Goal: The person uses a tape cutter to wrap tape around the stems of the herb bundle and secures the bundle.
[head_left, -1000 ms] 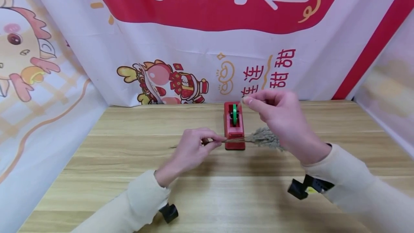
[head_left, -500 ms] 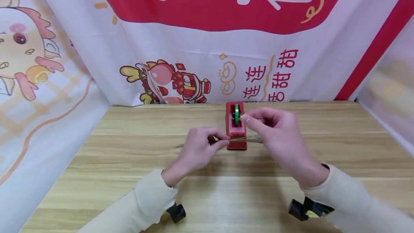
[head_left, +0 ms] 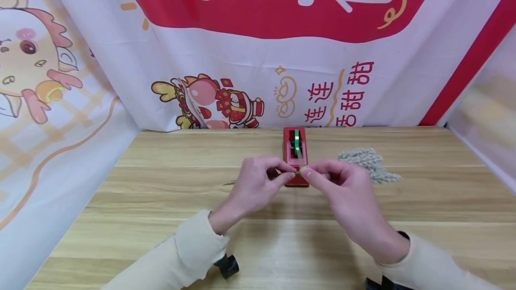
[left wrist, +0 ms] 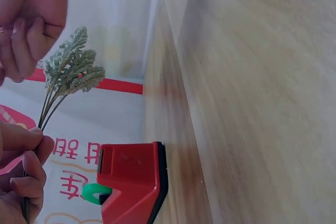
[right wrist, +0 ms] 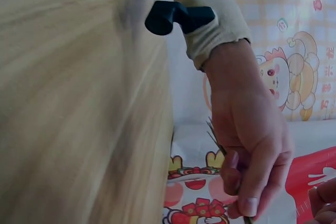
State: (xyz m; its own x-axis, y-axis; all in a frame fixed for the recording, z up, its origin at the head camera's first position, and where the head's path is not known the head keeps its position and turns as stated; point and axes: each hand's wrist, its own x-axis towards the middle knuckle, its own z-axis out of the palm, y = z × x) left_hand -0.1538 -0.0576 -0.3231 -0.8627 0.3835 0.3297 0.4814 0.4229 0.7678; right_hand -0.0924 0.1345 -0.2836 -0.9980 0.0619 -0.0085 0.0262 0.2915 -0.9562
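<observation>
Held a bunch of dried flowers [head_left: 368,164] by the stems [left wrist: 47,112] in a narrow pinch of the left hand [head_left: 257,181], above the near end of a red tape dispenser [head_left: 288,158]. Held it crosswise, with its long axis roughly parallel to the far edge of the table [head_left: 169,196]: stem ends out past the left hand towards the left edge, grey-green heads beyond the right hand [head_left: 351,196] towards the right edge. Had the dispenser's own length at about a right angle to this, from far edge towards near edge. Judged this crossing, close in front of the roll, the relation to mind. Pinched what looked like a strip of clear tape [head_left: 300,155] between thumb and fingers of the right hand, with fingertips just beside those of the left; could not tell whether touching. Had the right hand nearer to the heads, the left nearer to the stem ends. Saw as the one container the dispenser, with a green tape roll [head_left: 297,142] upright in its slot; found it against the far edge, about midway between the far corners.
</observation>
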